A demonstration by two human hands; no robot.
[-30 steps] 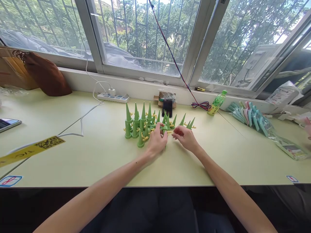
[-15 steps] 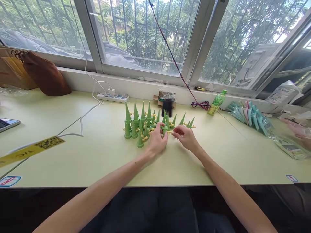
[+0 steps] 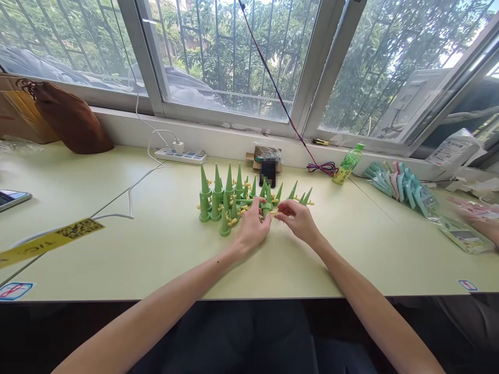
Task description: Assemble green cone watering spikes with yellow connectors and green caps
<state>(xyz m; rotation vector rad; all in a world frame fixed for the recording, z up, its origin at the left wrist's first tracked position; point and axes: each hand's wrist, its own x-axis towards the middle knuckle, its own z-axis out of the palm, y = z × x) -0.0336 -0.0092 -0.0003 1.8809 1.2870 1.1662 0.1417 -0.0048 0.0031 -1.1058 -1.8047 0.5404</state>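
My left hand (image 3: 252, 224) is closed around a green plastic plant-watering spike (image 3: 267, 206), its pointed end upward. At its side sticks out a small yellow valve (image 3: 273, 213), pinched by the fingertips of my right hand (image 3: 297, 218). Left of my hands stand several more green cone-shaped spikes (image 3: 205, 182) with yellow valves, some stacked on one another. A few spikes (image 3: 292, 191) lie or stand behind my right hand, partly hidden by it.
Behind the spikes are a small box (image 3: 267, 155) and a dark blurred object (image 3: 268, 174). A green-capped bottle (image 3: 348, 165) leans at the back right, near bundled cable (image 3: 325, 169). Wrapped teal and pink items (image 3: 405, 187) lie right, beside another person's hand (image 3: 485, 228). A power strip (image 3: 187, 157) sits back left.
The spike in my left hand has tilted and shifted slightly, its yellow valve still in my right fingertips. The other person's hand at the far right has moved.
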